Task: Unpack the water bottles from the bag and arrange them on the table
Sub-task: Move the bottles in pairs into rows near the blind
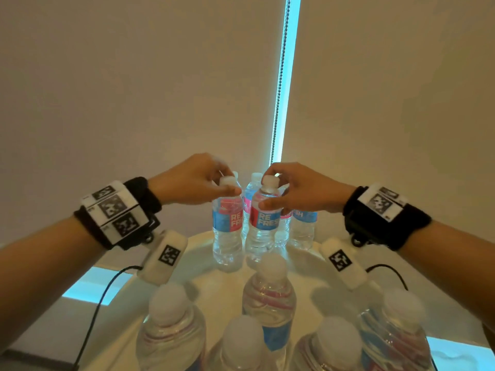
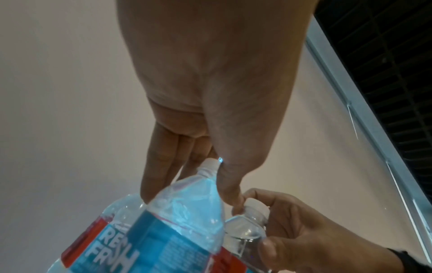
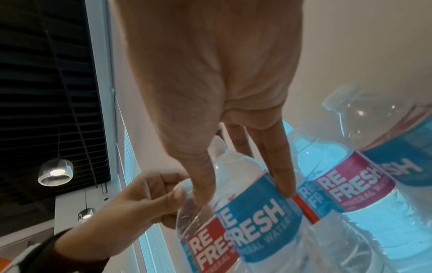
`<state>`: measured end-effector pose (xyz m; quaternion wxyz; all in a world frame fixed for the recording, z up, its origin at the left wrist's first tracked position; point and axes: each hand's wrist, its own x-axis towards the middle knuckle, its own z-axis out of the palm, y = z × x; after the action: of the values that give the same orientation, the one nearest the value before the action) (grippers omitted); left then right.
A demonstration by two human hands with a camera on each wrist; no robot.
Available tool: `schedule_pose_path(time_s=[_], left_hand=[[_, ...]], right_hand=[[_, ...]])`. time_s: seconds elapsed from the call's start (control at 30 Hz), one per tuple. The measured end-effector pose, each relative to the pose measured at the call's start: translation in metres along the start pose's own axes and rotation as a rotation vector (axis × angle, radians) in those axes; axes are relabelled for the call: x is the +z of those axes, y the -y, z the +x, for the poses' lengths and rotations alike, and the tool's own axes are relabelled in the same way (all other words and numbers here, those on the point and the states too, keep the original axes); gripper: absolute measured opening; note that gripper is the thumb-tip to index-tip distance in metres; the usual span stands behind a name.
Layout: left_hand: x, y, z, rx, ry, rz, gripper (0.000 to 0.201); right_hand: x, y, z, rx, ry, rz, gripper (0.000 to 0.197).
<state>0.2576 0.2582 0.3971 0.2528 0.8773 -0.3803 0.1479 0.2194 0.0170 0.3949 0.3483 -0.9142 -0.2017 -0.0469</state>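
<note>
Two clear water bottles with blue and red REFRESH labels stand side by side at the far middle of the round white table [image 1: 198, 253]. My left hand [image 1: 224, 183] grips the left bottle [image 1: 227, 231] by its neck under the white cap. My right hand [image 1: 267, 189] grips the right bottle [image 1: 261, 231] at its shoulder. The left wrist view shows my left hand [image 2: 190, 198] pinching its bottle [image 2: 182, 221]. In the right wrist view my right hand [image 3: 243, 195] clasps its bottle [image 3: 261, 218]. No bag is in view.
More bottles [image 1: 304, 228] stand just behind the two held ones, close to the window blind. Several capped bottles [image 1: 269, 298] crowd the near side of the table. A bare strip of tabletop lies between the two groups. A beaded blind cord [image 1: 278, 103] hangs behind.
</note>
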Motion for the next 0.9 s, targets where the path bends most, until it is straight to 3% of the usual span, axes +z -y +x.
schedule_pose_path(time_s=[0.3, 0.9], left_hand=[[0.027, 0.023, 0.027, -0.071, 0.014, 0.085, 0.028], [0.034, 0.03, 0.019, -0.233, -0.038, -0.056, 0.036]], right_hand=[[0.025, -0.022, 0.03, -0.009, -0.06, -0.105, 0.034], [0.037, -0.032, 0.039, -0.014, -0.079, -0.147, 0.046]])
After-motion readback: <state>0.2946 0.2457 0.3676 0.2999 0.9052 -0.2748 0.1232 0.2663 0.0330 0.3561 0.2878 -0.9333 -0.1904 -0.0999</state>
